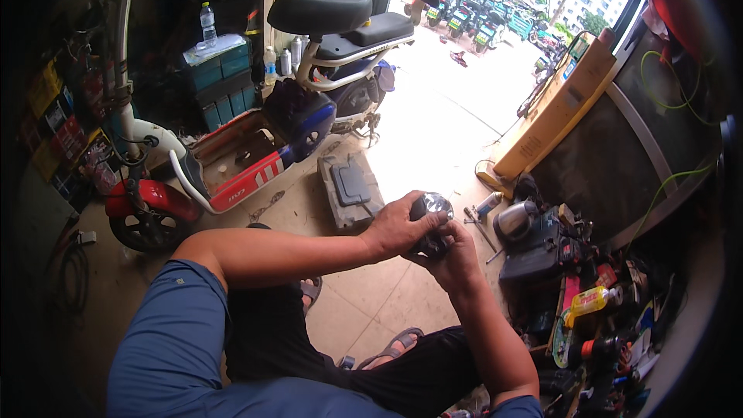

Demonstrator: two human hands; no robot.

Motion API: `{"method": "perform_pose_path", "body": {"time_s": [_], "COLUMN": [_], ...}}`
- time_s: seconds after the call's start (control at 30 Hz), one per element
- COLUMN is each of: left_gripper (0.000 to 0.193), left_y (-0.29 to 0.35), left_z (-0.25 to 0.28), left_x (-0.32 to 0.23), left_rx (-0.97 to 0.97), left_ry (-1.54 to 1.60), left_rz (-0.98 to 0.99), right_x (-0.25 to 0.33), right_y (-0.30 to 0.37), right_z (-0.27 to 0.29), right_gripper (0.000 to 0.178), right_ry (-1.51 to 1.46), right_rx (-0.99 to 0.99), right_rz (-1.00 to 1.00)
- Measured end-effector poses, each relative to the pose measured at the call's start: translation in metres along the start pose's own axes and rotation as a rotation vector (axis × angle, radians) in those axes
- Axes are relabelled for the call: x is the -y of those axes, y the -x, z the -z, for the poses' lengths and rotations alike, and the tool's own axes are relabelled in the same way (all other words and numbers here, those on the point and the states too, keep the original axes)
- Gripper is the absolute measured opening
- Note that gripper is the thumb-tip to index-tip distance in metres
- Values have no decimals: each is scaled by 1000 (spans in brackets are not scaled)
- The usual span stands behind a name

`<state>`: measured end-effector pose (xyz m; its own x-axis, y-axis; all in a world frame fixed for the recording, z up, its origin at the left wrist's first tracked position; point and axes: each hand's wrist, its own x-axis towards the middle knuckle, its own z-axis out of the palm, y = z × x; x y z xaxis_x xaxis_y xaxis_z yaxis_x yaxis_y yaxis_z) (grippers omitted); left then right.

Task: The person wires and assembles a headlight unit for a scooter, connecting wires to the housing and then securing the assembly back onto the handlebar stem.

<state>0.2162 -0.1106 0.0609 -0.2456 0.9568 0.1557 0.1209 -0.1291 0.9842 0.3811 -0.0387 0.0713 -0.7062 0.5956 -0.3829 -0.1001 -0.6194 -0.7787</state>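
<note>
Between my two hands, in front of my knees, is a small round headlight with a dark body and a shiny silver face [436, 203]. My left hand [396, 226] is closed around its left side, the thumb lying across the front. From below and the right, my right hand [451, 262] grips the dark part, fingers bent against it. The palms cover much of the headlight's body. Just beyond my left hand, a grey box-like case [348, 188] lies on the tiled floor.
A red and white electric scooter [248, 186] with a black seat stands at the left. To my right are a silver rounded housing [515, 220], a black toolbox [534, 251], a yellow bottle [592, 303] and many loose tools. A tall cardboard box [553, 112] leans near the bright doorway.
</note>
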Motion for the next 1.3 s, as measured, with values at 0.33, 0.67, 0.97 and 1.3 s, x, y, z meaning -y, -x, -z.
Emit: {"method": "perform_pose_path", "body": {"time_s": [0.33,0.67,0.97,1.3], "left_gripper": [52,55,56,50], "left_y": [7,18,25,25], "left_z": [19,52,71,77], "left_x": [-4,-7,-3,-4], "left_rx": [-109,-208,-267,-202], "left_ry": [-85,-121,-52,-65], "left_rz": [-115,-143,-208,-213], "right_x": [-2,-14,-22,-26], "right_y": [-9,-33,-42,-46], "right_z": [-28,-55,-77,-73], "right_gripper": [44,42,37,34], "right_ry": [38,7,19,-1], "right_rx": [37,101,142,118], "right_rz": [14,41,90,62]}}
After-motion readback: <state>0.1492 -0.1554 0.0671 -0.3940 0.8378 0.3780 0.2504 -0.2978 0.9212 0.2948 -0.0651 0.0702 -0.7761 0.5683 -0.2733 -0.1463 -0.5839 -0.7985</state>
